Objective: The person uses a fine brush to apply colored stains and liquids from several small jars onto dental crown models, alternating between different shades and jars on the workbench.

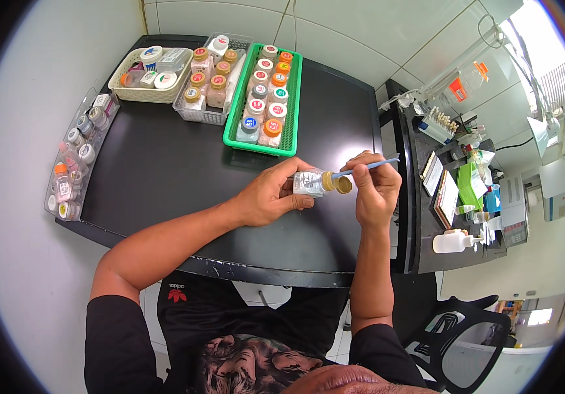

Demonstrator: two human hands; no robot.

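My left hand point(274, 192) is wrapped round a small clear bottle point(307, 183) with a white label, tilted on its side over the black table. Its mouth, ringed in gold, points to the right. A gold cap point(343, 186) hangs at the mouth, close to my right hand; whether it is hinged on I cannot tell. Between the fingers of my right hand point(376, 186) is a thin blue stick-like tool point(368, 166). The tool's left end reaches the bottle's mouth, while its other end sticks out to the right past my fingers.
On the black table point(158, 171) stand a green basket point(230, 131) of capped bottles, a grey basket point(200, 117) and a cream basket point(154, 94). A clear tray point(76, 209) of jars lines the left edge. At right, a dark counter point(427, 256) carries a white pump bottle point(452, 241).
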